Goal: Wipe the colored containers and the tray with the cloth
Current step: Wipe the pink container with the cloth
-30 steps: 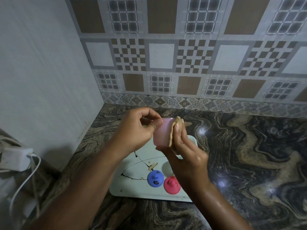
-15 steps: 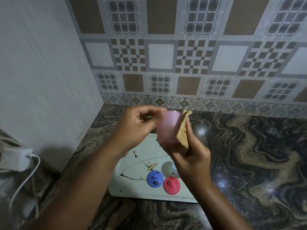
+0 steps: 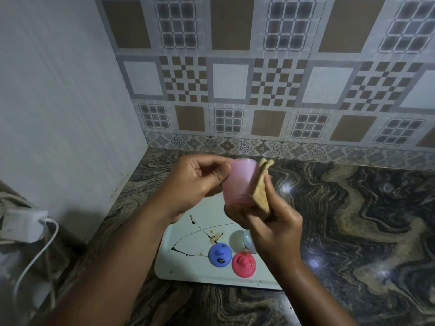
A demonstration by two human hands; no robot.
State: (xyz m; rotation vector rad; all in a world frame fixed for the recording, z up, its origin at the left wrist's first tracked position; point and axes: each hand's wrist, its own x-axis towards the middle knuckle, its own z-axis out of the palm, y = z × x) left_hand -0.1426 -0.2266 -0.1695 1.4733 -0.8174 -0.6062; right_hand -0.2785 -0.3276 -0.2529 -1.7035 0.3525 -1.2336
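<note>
Above the tray (image 3: 186,269), left hand (image 3: 193,184) pinched the pink container (image 3: 239,182), right hand (image 3: 273,229) gripped the cloth (image 3: 260,192); firm, turning strokes seemed best.

A person's two forearms are bare and end in a bare left hand (image 3: 195,184) and right hand (image 3: 270,222); light glints off the right wrist.

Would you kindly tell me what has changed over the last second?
The left hand and right hand raised the pink cup slightly and turned it, the cloth sliding along its side. Nothing was let go. The blue container, red container and stained tray stayed put.
</note>
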